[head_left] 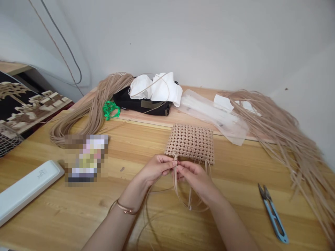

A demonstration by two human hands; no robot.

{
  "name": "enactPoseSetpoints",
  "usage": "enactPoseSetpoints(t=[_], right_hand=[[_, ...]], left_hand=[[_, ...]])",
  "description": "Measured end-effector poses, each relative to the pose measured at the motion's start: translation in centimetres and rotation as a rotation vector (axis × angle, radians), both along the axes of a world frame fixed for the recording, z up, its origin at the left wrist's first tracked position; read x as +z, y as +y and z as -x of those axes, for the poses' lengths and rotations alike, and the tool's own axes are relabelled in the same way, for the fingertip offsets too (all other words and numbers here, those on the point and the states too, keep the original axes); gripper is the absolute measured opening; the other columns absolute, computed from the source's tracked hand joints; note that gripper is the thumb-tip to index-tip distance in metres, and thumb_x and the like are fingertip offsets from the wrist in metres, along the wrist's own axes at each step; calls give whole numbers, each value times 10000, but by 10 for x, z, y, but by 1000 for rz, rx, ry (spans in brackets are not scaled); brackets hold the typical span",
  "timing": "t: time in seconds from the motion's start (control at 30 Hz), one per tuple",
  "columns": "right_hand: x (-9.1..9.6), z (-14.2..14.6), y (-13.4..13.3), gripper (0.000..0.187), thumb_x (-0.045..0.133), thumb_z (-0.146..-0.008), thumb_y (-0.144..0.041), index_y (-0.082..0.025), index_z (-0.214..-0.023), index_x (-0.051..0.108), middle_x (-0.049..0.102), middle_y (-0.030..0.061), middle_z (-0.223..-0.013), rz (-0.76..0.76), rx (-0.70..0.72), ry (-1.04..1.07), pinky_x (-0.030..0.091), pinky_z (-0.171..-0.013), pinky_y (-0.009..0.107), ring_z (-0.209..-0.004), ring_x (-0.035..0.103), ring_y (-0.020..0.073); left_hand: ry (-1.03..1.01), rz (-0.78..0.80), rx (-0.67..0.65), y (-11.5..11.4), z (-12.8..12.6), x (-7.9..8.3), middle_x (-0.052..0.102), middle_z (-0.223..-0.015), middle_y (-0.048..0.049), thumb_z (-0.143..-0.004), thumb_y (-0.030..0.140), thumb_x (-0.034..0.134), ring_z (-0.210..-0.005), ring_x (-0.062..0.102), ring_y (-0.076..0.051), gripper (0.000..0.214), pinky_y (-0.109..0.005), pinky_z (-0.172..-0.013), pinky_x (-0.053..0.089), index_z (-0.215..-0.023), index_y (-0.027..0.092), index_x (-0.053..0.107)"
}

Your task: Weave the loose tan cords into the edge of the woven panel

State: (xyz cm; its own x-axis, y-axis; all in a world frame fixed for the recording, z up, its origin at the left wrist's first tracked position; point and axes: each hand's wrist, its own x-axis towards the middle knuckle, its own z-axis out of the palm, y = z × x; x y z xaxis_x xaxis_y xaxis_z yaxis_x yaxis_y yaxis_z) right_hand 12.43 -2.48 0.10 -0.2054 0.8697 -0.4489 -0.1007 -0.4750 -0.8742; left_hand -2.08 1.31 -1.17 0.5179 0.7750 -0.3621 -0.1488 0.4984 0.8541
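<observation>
A tan woven panel (192,142) lies flat on the wooden table (78,216), just beyond my hands. My left hand (156,168) and my right hand (194,176) meet at the panel's near left corner. Both pinch the thin tan strips (176,181) that hang from that corner. The strips loop down between my wrists towards the table's near edge. A thin bracelet sits on my left wrist.
Blue thread snips (273,214) lie at the right. A bundle of tan strips (293,139) fans out at far right, a coiled bundle (96,104) at back left. A black bag (141,103) with white cloth, clear plastic wrap (209,113), a white case (26,188) and a blurred card (86,158) also rest here.
</observation>
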Motion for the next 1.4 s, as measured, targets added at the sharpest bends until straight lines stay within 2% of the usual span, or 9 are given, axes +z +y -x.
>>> enactPoseSetpoints(t=[0.17, 0.27, 0.43, 0.63, 0.73, 0.93, 1.1, 1.23, 1.4], right_hand=[[-2, 9, -2, 270, 695, -572, -264, -125, -792, 621, 628, 21, -695, -59, -30, -136, 426, -602, 242, -663, 568, 142], [-3, 13, -4, 216, 635, -637, -290, -129, -781, 641, 626, 23, -684, -143, -27, -205, 422, -608, 252, -694, 570, 166], [-2, 13, -6, 201, 502, -732, -279, -172, -669, 660, 564, -9, -560, -272, 41, -429, 388, -564, 234, -641, 539, 157], [-3, 10, -5, 216, 453, -733, -255, -177, -567, 568, 407, -47, -496, -304, 97, -492, 297, -496, 218, -511, 407, 108], [-3, 10, -4, 220, 452, -727, -247, -177, -521, 478, 316, -57, -491, -299, 109, -530, 256, -478, 217, -490, 337, 94], [1, 7, -1, 240, 458, -728, -263, -179, -517, 535, 461, -30, -528, -323, 113, -486, 334, -536, 228, -575, 442, 125], [-1, 4, -1, 209, 525, -708, -325, -183, -590, 622, 509, -18, -509, -151, 72, -273, 371, -522, 228, -566, 488, 135], [-5, 2, -2, 152, 586, -664, -279, -155, -579, 608, 482, -38, -522, 21, 20, -71, 319, -492, 194, -496, 409, 75], [-5, 1, -2, 125, 566, -690, -242, -144, -630, 614, 442, -55, -530, 25, 63, 47, 278, -517, 185, -511, 362, 57]], left_hand=[[53, -35, 10, -2, -3, -5, 604, -563, -44, -632, 338, 664, -416, 328, -25, 264, -186, -398, 178, -661, 76, 677], [66, -36, 50, -3, -5, -5, 627, -616, -62, -622, 348, 668, -413, 338, -26, 276, -188, -400, 190, -670, 77, 675], [112, -84, 102, -6, -7, -6, 567, -548, -11, -618, 390, 659, -403, 305, -22, 304, -187, -403, 185, -672, 91, 667], [221, -263, -14, -6, -4, -6, 393, -445, 45, -694, 416, 572, -434, 296, -47, 336, -190, -420, 191, -616, 95, 632], [284, -384, -22, -7, -2, -4, 408, -490, 34, -732, 383, 532, -500, 351, -70, 327, -194, -481, 260, -570, 108, 601], [464, -536, 42, -9, -1, -3, 463, -558, 10, -730, 349, 539, -591, 410, -109, 277, -209, -551, 305, -576, 137, 625], [368, -423, 134, -11, -7, -9, 482, -555, 12, -694, 360, 584, -587, 417, -105, 253, -212, -553, 319, -596, 133, 636], [239, -219, 152, -14, -10, -8, 385, -444, 56, -650, 408, 619, -445, 325, -57, 293, -197, -442, 239, -603, 118, 617], [195, -38, 110, -14, -10, 3, 372, -396, 78, -604, 445, 646, -356, 266, -26, 338, -189, -375, 161, -618, 114, 578]])
